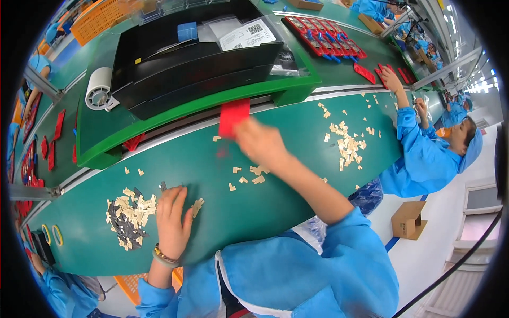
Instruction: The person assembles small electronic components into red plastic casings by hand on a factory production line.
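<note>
My right hand (261,142), smeared by motion, grips a flat red rectangular piece (235,114) by its near end. That piece reaches over the far edge of the green work surface (302,127), by the opening under the raised shelf. Palm down, my left hand (172,217) rests on the surface with its fingers stretched forward and the thumb apart. Beside its fingers lies a heap of small cream and dark grey L-shaped pieces (130,212). A small dark piece (163,185) shows near its fingertips, and a few cream pieces (198,206) lie by the thumb.
Beyond the work surface, a green-edged shelf (201,107) carries black bins (196,69) and a white roll (99,87). More cream pieces (348,148) are heaped on the right, near a co-worker in blue (424,159). Red trays (324,38) lie at the back; a cardboard box (409,220) stands right.
</note>
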